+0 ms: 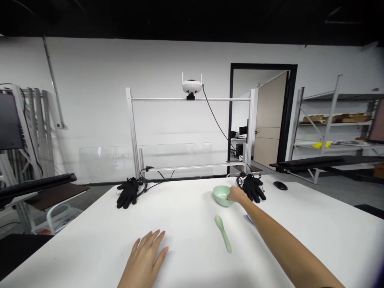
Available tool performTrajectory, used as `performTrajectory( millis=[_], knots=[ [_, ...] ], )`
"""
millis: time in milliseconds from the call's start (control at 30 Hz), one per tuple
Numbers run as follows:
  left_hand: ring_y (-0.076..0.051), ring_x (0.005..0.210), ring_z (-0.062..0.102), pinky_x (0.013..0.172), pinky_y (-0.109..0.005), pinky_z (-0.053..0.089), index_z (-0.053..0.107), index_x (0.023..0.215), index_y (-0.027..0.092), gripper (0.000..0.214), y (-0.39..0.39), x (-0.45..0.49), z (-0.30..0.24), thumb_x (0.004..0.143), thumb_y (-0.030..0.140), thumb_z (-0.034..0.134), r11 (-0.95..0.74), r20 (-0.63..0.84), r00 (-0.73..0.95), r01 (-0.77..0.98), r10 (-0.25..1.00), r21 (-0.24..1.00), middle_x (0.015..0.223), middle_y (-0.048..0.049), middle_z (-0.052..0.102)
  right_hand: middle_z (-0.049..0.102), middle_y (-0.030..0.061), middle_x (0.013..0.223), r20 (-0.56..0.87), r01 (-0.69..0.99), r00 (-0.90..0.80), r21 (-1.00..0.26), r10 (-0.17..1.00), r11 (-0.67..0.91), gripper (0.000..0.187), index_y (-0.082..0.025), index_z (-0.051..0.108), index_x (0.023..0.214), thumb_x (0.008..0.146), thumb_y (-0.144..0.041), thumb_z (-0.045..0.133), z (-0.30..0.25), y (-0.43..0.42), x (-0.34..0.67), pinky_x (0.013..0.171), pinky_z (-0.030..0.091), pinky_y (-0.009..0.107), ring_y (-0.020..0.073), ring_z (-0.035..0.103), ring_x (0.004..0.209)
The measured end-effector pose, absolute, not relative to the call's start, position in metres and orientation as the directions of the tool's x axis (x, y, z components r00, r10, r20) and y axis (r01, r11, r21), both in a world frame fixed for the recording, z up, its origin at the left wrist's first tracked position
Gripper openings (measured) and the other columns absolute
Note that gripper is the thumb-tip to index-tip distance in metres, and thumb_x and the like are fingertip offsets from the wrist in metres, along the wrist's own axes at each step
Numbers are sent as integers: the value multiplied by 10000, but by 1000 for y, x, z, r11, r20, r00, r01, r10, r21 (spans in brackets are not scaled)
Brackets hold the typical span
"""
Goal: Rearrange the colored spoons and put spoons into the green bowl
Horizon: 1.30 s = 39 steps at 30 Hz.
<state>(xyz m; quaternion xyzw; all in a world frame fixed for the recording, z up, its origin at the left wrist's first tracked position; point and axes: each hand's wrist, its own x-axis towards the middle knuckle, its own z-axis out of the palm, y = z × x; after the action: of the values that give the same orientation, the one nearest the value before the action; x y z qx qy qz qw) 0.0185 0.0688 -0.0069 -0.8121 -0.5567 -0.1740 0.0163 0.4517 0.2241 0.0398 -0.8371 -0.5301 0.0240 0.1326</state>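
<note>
A light green bowl point(221, 195) stands upright on the white table point(186, 224). My right hand point(236, 194) reaches out to its right rim and is closed on it, the fingers partly hidden inside the bowl. Nearer to me lies a pale green spoon point(223, 233), its handle pointing toward me. Under my right forearm shows the edge of a blue thing point(249, 219), mostly covered. At the front left, my left hand point(145, 256) rests palm down by the table surface, fingers stretched out and holding nothing.
Black gloves with cables lie at the far left point(128, 193) and far right point(253, 188) of the table. A black computer mouse point(280, 185) sits at the right edge. Behind stands a metal frame point(192, 99) carrying a white camera-like device point(192, 86).
</note>
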Motion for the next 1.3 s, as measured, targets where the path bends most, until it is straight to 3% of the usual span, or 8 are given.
performTrajectory(
  millis=[433, 733, 967, 1300],
  knots=[
    [-325, 1443, 479, 1189, -573, 374, 575, 1474, 260, 536, 69, 19, -5, 1019, 470, 385, -370, 283, 315, 914, 906, 168, 1527, -63, 563, 722, 243, 1175, 43, 877, 427, -264, 903, -402, 602, -93, 716, 1218, 707, -399, 802, 44, 217, 448, 825, 528, 327, 314, 703, 1108],
    [-326, 1457, 458, 1194, -576, 358, 562, 1484, 256, 548, 69, 18, -2, 1024, 497, 386, -373, 295, 312, 910, 903, 180, 1533, -70, 557, 706, 216, 1226, 175, 914, 367, -253, 914, -318, 506, -122, 720, 1198, 951, -497, 486, 54, 174, 449, 860, 488, 379, 351, 669, 1134],
    [-329, 1457, 457, 1198, -571, 356, 561, 1484, 253, 554, 72, 18, -1, 1024, 500, 377, -360, 310, 299, 919, 902, 161, 1539, -69, 553, 671, 171, 1332, 355, 958, 202, -267, 913, -108, 521, -138, 669, 1294, 994, -480, 415, 43, 110, 443, 907, 472, 341, 305, 633, 1191],
    [-337, 1444, 473, 1192, -576, 361, 575, 1468, 255, 539, 69, 20, 1, 1022, 491, 384, -380, 337, 309, 909, 889, 170, 1528, -72, 568, 618, 135, 1430, 362, 941, 192, -333, 912, -65, 535, -159, 640, 1335, 992, -489, 395, -3, 51, 428, 1044, 466, 400, 302, 569, 1306]
  ],
)
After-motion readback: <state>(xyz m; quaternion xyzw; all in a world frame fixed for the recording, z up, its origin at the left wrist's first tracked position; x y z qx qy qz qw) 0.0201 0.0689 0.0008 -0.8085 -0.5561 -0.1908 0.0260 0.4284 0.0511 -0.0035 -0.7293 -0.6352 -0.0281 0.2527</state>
